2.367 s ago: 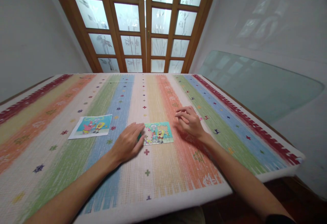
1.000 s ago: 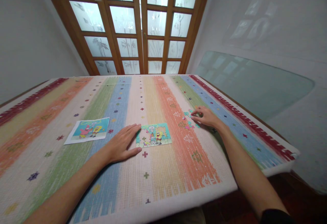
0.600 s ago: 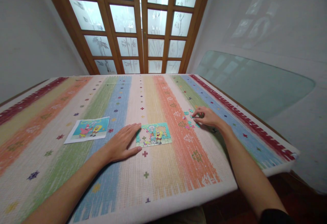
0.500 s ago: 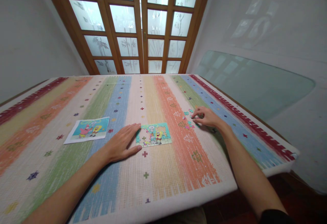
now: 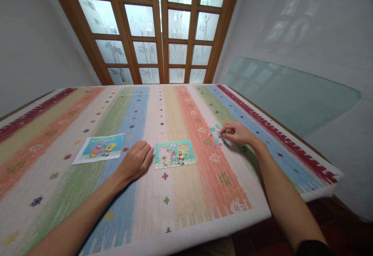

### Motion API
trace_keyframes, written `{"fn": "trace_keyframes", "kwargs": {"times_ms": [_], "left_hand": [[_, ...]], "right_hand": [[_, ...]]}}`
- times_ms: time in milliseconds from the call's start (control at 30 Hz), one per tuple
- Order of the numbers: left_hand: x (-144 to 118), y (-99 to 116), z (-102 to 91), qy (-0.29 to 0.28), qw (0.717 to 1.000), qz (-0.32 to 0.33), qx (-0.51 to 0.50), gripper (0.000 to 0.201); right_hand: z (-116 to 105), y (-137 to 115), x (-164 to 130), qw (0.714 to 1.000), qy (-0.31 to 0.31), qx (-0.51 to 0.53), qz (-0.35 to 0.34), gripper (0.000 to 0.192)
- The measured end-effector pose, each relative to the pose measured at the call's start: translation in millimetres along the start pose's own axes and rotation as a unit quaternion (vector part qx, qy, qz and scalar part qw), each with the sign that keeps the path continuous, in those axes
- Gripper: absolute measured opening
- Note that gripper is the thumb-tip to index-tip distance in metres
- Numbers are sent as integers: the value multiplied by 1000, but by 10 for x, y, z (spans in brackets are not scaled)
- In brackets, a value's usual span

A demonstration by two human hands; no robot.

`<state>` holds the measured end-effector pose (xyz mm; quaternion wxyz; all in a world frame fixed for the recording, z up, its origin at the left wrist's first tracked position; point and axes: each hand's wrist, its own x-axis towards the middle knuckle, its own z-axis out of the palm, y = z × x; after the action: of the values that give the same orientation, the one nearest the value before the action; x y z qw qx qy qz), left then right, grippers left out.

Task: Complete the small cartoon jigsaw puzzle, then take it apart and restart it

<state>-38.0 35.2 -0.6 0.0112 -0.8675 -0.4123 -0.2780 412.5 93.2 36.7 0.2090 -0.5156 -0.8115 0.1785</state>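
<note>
A partly assembled jigsaw puzzle (image 5: pixel 180 156) with cartoon figures lies flat on the striped cloth, with a gap in its left part where the cloth shows through. Just left of it rests my left hand (image 5: pixel 136 160), fingers curled in and holding nothing, apart from the puzzle. To the right, my right hand (image 5: pixel 238 134) is pinched over the edge of a small scatter of loose puzzle pieces (image 5: pixel 215 134), teal and pink. A teal puzzle piece shows at its fingertips, partly hidden by them.
A printed picture card (image 5: pixel 100 148) with two cartoon figures lies left of my left hand. The striped tablecloth (image 5: pixel 180 197) covers the table, whose near edge runs below my arms. Beyond the far edge stand wooden glazed doors (image 5: pixel 163 38); white walls flank both sides.
My left hand has drawn back left off the puzzle, and its outstretched fingers have curled in. The right hand stays almost in place over the loose pieces, its fingers shifting slightly.
</note>
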Motion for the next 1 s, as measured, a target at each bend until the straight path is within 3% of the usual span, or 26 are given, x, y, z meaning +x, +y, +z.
{"fn": "trace_keyframes", "kwargs": {"times_ms": [300, 567, 767, 1000], "left_hand": [[-32, -1, 11, -134, 983, -110, 56, 59], [-28, -15, -13, -165, 981, -86, 54, 56], [-34, -9, -7, -182, 975, -96, 81, 60], [3, 35, -34, -216, 965, -118, 89, 60]], "right_hand": [[-154, 138, -131, 988, -119, 48, 91, 23], [-140, 183, -108, 992, -50, -4, 113, 21], [-132, 95, -122, 979, -161, 51, 118, 40], [-97, 51, -81, 969, -197, 68, 134, 51]]}}
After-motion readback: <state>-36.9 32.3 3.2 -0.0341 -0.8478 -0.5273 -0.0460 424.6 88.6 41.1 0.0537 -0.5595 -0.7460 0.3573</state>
